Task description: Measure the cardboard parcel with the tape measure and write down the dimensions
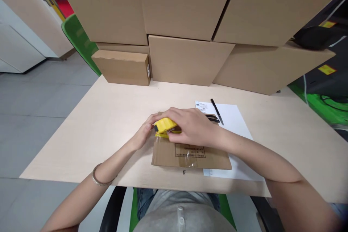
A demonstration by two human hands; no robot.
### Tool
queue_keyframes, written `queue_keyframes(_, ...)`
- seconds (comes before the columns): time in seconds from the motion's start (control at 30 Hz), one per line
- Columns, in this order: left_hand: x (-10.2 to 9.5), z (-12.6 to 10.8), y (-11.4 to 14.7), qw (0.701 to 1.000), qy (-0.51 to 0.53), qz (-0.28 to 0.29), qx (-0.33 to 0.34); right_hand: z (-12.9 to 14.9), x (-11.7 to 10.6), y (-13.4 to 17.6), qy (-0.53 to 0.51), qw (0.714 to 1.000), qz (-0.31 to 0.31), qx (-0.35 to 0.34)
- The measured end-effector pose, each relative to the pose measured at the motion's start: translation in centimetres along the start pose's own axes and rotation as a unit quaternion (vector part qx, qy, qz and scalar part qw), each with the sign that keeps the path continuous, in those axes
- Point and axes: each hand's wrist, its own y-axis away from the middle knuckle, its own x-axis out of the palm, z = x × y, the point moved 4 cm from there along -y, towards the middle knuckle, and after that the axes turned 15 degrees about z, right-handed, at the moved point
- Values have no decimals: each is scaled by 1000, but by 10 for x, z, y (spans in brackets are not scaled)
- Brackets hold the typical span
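Note:
A small flat cardboard box [165,157] with printed text and clear tape lies near the table's front edge, partly over a white sheet of paper [236,134]. My right hand [191,127] is closed around a yellow tape measure [164,125] with a black end, above the top of the box. A yellow strip shows just under it. My left hand [144,132] grips the left side of the box, thumb beside the tape measure; some of its fingertips are hidden. A black strap [212,117] loops out past my right hand.
A black pen [216,111] lies on the paper. Large cardboard boxes [187,59] stand stacked along the back of the table [81,134], with a smaller brown box [122,68] in front at left. A green chair back [78,40] rises beyond the table's left side.

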Motion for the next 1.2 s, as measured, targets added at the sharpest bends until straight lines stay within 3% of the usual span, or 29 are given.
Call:
queue_keyframes(0.1,-1,-21,2,995,-101,-1,8,-10,-20,36,-60,997,-36,-9)
queue_keyframes(0.2,7,-64,9,961,-271,-48,-30,-19,-32,83,-126,991,1,-33)
queue_keyframes(0.27,29,-97,14,927,-370,-69,-8,-21,-31,109,-149,988,39,-15)
queue_keyframes(0.37,83,-128,15,898,-432,28,85,-17,-17,129,-167,982,84,1)
queue_keyframes(0.43,113,-129,12,885,-448,89,94,-11,-8,129,-163,980,110,-15)
queue_keyframes(0.53,135,-116,7,875,-456,121,105,-7,-3,121,-144,981,124,-38)
queue_keyframes(0.67,137,-103,5,834,-519,121,144,-18,-11,107,-152,979,117,-66)
queue_keyframes(0.8,142,-99,5,798,-569,135,142,-48,-25,89,-182,973,106,-90)
queue_keyframes(1.03,154,-94,1,791,-589,109,127,-117,-44,55,-247,967,47,-45)
queue_keyframes(1.2,151,-96,0,778,-605,110,126,-156,-40,41,-313,949,26,-24)
